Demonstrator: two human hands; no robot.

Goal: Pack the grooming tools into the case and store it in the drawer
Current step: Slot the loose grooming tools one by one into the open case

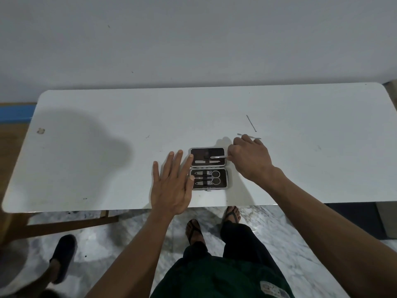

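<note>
A small dark grooming case (208,167) lies open on the white table (107,168), its two halves stacked far and near. The near half holds scissors (211,177) and clippers in loops. The far half holds two flat tools. My right hand (250,160) pinches a thin metal tool (218,157) and holds its tip over the far half. My left hand (171,183) lies flat with spread fingers, its fingertips on the case's left edge. Two loose tools lie beyond my right hand: a slim pick (251,123) and a short metal pusher (256,137).
The table's near edge runs just below the case. Under it are a marble floor, my feet in sandals (194,231), and another person's dark shoe (63,257) at lower left. A wooden frame (64,226) sits under the table's left side.
</note>
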